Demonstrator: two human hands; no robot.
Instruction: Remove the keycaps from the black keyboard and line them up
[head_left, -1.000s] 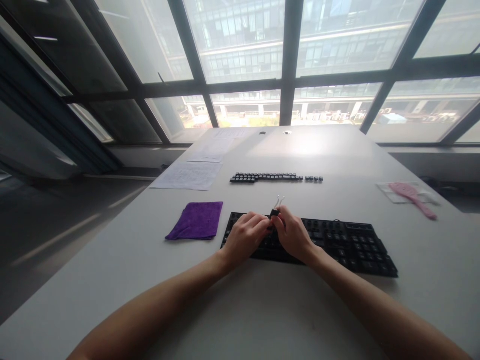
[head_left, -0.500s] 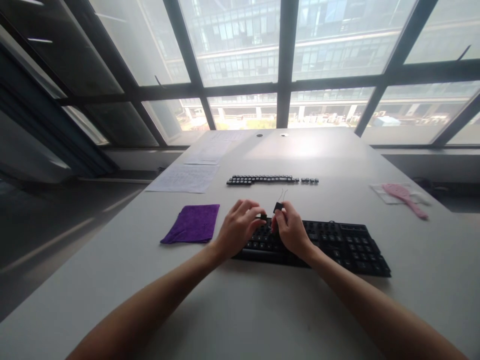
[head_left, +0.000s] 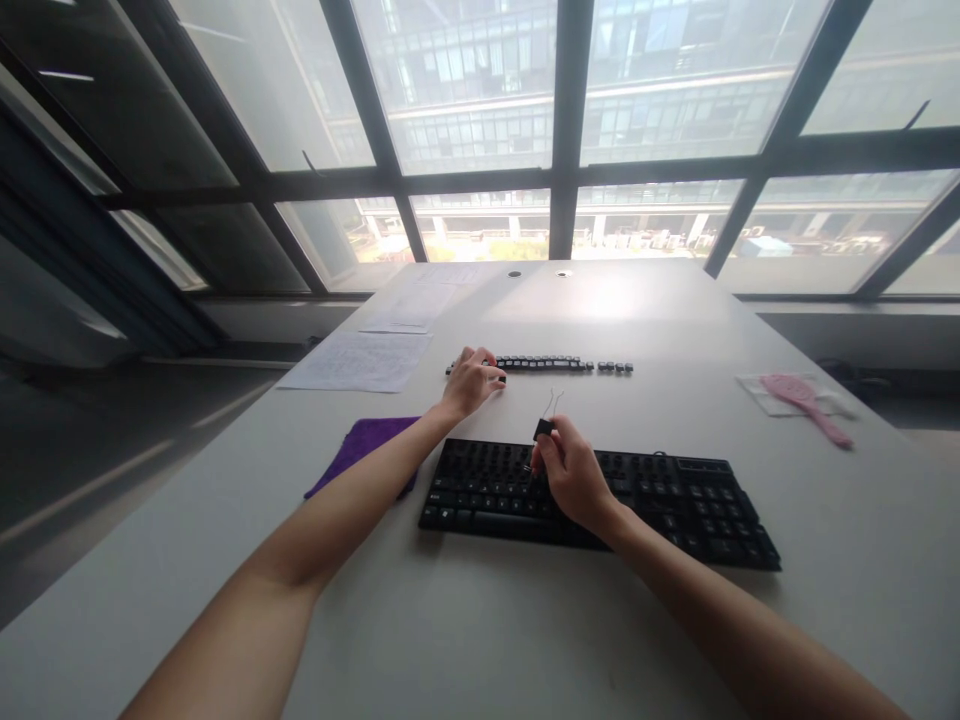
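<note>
A black keyboard [head_left: 480, 500] lies across the table in front of me, with part of its upper rows stripped of keycaps. Beyond it runs a line of loose black keycaps [head_left: 544, 364]. My left hand [head_left: 471, 384] is at the left part of that line, thumb and fingers pinched on a small black keycap [head_left: 501, 379]; it covers some of the line. Over the middle of the keyboard, my right hand [head_left: 573, 468] grips a keycap puller [head_left: 544, 429], a black block with thin wires sticking up and another wire end pointing down at the keys.
A folded purple cloth [head_left: 360, 450] lies partly under my left forearm. Written paper sheets [head_left: 360, 360] are at the far left. To the right, a pink hairbrush [head_left: 806, 400] rests on a white packet. Windows stand behind the table [head_left: 510, 620].
My left hand has moved from above the keyboard, away from me, to the line of keycaps, carrying the keycap. My right hand stays over the keyboard with the puller.
</note>
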